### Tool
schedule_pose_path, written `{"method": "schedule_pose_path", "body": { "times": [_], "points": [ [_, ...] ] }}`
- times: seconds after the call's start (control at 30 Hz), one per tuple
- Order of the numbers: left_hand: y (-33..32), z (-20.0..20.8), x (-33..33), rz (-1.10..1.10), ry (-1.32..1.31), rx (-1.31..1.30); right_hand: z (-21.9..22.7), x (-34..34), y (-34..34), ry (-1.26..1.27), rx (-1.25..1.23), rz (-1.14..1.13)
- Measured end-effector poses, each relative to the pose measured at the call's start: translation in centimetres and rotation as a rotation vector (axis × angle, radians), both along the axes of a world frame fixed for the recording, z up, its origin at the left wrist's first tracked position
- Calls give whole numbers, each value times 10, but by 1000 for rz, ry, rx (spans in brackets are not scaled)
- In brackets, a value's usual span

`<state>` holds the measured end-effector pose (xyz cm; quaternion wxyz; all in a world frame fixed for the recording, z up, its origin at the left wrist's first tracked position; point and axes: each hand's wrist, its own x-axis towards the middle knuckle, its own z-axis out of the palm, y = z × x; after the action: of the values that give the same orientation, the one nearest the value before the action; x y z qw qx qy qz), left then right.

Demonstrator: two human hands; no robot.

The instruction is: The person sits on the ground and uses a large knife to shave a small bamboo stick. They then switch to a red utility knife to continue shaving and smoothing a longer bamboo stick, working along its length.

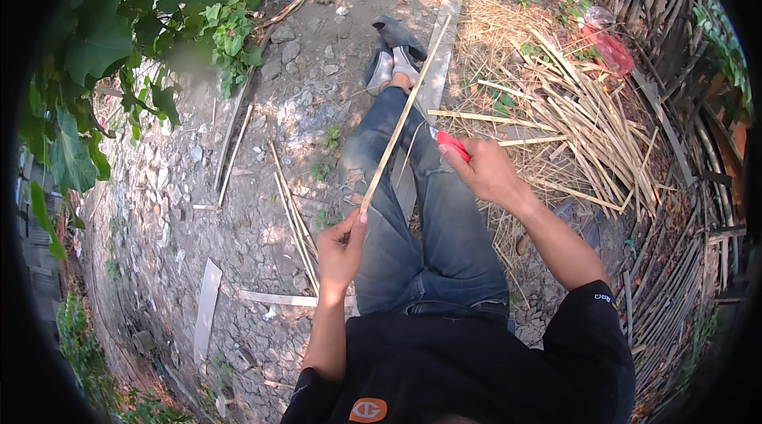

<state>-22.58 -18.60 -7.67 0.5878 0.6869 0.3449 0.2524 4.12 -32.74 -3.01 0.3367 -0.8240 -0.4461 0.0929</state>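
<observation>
My left hand (341,248) pinches the lower end of a long, narrow bamboo strip (406,113) between thumb and fingers. The strip slants up and away to the right, over my outstretched legs in worn jeans (460,241). Wrapped in my right hand (490,174) is a red-handled knife (452,144), its short metal blade pointing toward the strip. A small gap shows between blade and strip. Beneath the strip, a thin curled sliver (409,150) hangs near my knees.
A heap of split bamboo strips (595,126) lies to the right on straw-like shavings (496,35). A wooden plank (439,67) runs beside my shoes (389,63). More strips (294,222) rest on rubble ground to the left. Leafy branches (103,51) hang at upper left; a stick fence (683,51) stands right.
</observation>
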Motion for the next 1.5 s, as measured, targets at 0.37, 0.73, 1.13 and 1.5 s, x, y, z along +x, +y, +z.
{"method": "schedule_pose_path", "body": {
  "times": [0.37, 0.73, 1.13, 1.5],
  "points": [
    [-10, 4, 10, -61, 79, 16, -34, -55, 29, -30, -154, 213],
    [-17, 6, -154, -37, 265, -259, -130, 265, -119, -23, -97, -918],
    [-11, 4, 1, -150, 74, -186, -9, -25, -13, 16, 11, 89],
    [-10, 4, -13, -211, 228, 18, -64, -43, 25, -90, -30, 122]
  ]
}}
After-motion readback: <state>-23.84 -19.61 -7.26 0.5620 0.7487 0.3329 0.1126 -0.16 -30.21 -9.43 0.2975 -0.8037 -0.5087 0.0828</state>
